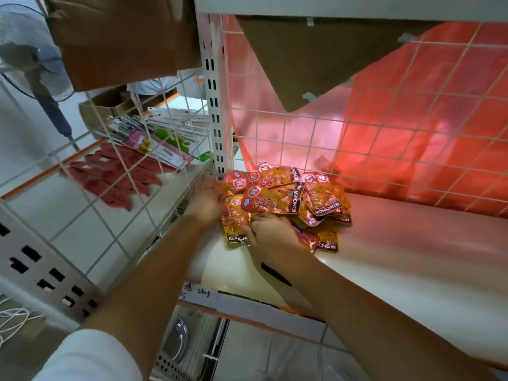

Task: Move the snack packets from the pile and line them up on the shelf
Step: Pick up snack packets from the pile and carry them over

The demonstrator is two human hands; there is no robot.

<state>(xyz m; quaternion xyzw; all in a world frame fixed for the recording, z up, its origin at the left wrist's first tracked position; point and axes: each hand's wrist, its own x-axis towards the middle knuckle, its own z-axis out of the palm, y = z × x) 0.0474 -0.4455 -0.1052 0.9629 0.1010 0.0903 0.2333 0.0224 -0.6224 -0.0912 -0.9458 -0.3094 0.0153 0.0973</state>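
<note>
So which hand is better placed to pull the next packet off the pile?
The right hand, probably: its fingers already curl on a front packet, with bare shelf on its side. The left hand only rests against the pile's left edge.

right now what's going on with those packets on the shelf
A person is working at a pile of orange snack packets heaped in the back left corner of a white shelf, against the wire grid. The left hand rests against the pile's left side, and the right hand reaches into its front edge, fingers curled at a packet. No packets are lined up yet; the rest of the shelf is bare.
</note>
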